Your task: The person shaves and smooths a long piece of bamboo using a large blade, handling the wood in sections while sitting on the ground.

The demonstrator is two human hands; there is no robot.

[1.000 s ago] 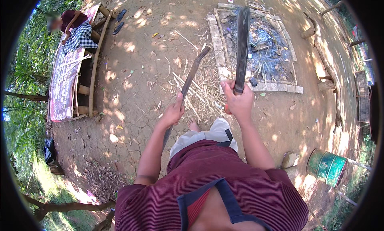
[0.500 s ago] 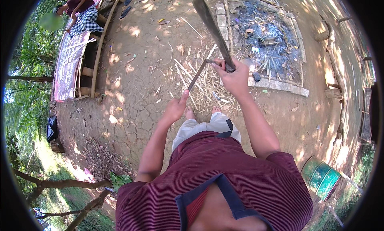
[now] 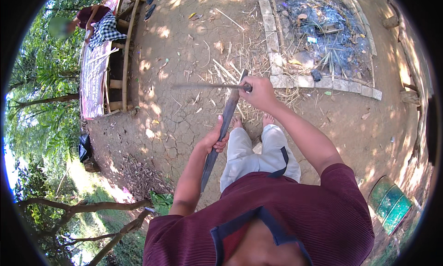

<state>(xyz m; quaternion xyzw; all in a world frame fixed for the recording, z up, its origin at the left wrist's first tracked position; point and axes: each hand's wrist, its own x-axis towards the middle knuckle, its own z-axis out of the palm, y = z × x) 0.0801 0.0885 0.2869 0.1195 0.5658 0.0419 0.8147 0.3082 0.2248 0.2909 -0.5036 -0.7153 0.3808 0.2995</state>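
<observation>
My right hand (image 3: 259, 93) is closed around the handle of a machete (image 3: 210, 86). Its blade, seen nearly edge-on and blurred toward the tip, points left across the upper part of a long dark flat slat (image 3: 215, 156). Whether blade and slat touch I cannot tell. The slat slants from lower left to upper right and looks like wood or bamboo. My left hand (image 3: 215, 139) grips it near its middle, thumb stretched along it. Pale strips and shavings (image 3: 224, 72) lie on the ground beyond my bare feet (image 3: 237, 122).
A brick-edged fire pit (image 3: 341, 85) with ash and charred bits lies at the far right. On the left, a person (image 3: 94, 17) is on a bamboo platform (image 3: 94, 86). A green metal drum (image 3: 392, 206) stands at right, near branches (image 3: 92, 207) at lower left.
The machete blade has swung down from pointing upward to pointing left. The slat has turned from edge-on to show its broad face. The whole view has shifted.
</observation>
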